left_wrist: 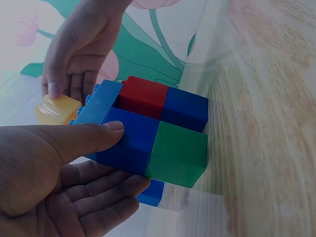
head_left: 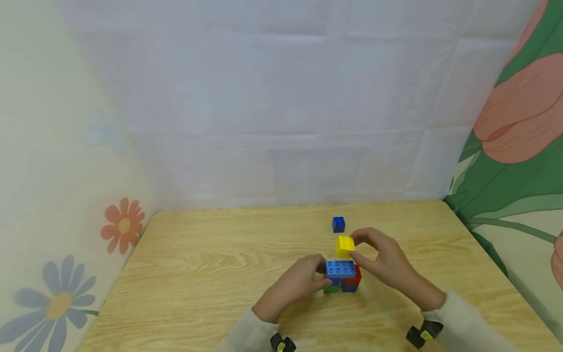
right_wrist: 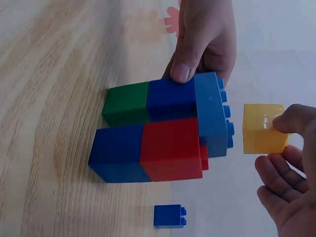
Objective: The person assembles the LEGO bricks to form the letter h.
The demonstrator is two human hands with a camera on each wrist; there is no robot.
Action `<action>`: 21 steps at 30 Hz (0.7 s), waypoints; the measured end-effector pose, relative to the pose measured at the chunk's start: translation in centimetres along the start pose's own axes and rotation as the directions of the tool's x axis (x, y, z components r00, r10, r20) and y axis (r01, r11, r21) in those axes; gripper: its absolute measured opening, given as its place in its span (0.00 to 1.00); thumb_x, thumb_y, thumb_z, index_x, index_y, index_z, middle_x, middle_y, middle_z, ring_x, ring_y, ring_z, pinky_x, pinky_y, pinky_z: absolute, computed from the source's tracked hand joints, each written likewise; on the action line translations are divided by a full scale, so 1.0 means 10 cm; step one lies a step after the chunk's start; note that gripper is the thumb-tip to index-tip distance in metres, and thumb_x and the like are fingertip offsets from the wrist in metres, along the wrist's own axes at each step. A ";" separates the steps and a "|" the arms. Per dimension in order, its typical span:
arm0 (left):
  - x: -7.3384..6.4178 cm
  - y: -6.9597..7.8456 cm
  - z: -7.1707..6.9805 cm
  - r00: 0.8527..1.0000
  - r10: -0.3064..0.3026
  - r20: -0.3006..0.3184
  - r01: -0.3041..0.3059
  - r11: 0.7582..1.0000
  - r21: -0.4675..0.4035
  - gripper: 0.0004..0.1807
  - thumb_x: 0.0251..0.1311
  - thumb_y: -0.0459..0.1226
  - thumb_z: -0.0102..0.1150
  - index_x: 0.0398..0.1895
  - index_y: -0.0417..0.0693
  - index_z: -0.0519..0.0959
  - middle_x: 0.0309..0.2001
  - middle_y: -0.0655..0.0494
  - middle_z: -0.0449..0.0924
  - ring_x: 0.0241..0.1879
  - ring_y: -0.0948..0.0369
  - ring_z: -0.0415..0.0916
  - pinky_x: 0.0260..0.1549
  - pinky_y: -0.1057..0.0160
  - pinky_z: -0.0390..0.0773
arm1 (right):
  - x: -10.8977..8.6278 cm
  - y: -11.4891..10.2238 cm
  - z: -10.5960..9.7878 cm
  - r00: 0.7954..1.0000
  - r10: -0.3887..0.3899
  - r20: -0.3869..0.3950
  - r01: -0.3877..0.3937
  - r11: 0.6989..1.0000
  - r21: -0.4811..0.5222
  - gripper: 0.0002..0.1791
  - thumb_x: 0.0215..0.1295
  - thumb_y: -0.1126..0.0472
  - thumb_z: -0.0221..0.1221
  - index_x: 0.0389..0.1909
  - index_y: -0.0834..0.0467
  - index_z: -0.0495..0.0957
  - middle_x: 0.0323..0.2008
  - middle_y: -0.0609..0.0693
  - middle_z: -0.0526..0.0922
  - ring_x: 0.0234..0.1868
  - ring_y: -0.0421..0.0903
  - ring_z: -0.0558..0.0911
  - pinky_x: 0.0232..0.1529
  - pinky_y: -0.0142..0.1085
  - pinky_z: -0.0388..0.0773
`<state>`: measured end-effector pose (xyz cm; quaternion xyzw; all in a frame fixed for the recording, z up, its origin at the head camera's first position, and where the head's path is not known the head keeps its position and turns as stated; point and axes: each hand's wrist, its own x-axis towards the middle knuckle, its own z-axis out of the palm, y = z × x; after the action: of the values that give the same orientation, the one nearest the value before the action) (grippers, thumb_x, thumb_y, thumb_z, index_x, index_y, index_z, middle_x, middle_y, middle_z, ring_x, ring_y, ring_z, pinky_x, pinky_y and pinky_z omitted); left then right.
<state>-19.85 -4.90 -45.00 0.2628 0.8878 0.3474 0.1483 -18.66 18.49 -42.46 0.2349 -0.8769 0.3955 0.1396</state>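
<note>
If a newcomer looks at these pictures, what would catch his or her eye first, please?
Probably the bright yellow block, which the right hand holds just above the light blue brick topping the small structure. Next comes the red block, on the structure's right side in the head view. A lone blue block stands apart, farther back on the wooden table.

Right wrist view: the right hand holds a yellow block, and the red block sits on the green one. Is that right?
Not quite: the right hand holds the yellow block, but the red block sits on a dark blue block, as the right wrist view shows.
</note>
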 end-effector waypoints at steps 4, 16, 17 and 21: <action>0.00 -0.01 0.01 1.000 0.002 0.002 -0.002 1.000 -0.001 0.14 0.61 0.42 0.66 0.46 0.46 0.77 0.44 0.57 0.82 0.45 0.62 0.79 0.46 0.64 0.79 | -0.01 -0.05 0.02 1.000 -0.018 0.014 0.018 1.000 -0.005 0.19 0.60 0.56 0.68 0.51 0.50 0.76 0.46 0.38 0.79 0.46 0.38 0.79 0.50 0.47 0.79; 0.01 -0.02 0.01 1.000 0.019 0.000 -0.019 1.000 -0.001 0.14 0.62 0.42 0.65 0.46 0.45 0.77 0.44 0.57 0.82 0.46 0.62 0.79 0.47 0.63 0.79 | -0.05 -0.12 0.07 0.997 -0.040 0.059 0.041 0.999 -0.013 0.19 0.61 0.57 0.67 0.52 0.51 0.76 0.47 0.38 0.78 0.46 0.39 0.80 0.48 0.41 0.80; 0.01 -0.02 0.01 1.000 0.019 0.000 -0.019 1.000 -0.001 0.14 0.62 0.41 0.65 0.46 0.45 0.77 0.44 0.57 0.82 0.46 0.62 0.79 0.47 0.63 0.79 | -0.06 -0.12 0.08 0.997 -0.040 0.061 0.041 0.999 -0.014 0.19 0.61 0.57 0.67 0.52 0.51 0.76 0.47 0.38 0.78 0.45 0.39 0.80 0.47 0.40 0.80; 0.01 -0.02 0.01 1.000 0.019 -0.002 -0.019 1.000 0.006 0.14 0.62 0.42 0.65 0.46 0.45 0.77 0.44 0.56 0.82 0.45 0.62 0.79 0.47 0.63 0.79 | -0.08 -0.10 0.10 0.997 -0.039 0.067 0.040 0.999 -0.013 0.19 0.60 0.59 0.68 0.52 0.50 0.76 0.47 0.38 0.78 0.45 0.41 0.81 0.46 0.39 0.81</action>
<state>-19.91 -4.90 -45.21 0.2712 0.8865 0.3464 0.1434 -17.55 17.42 -42.78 0.2644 -0.8790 0.3784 0.1196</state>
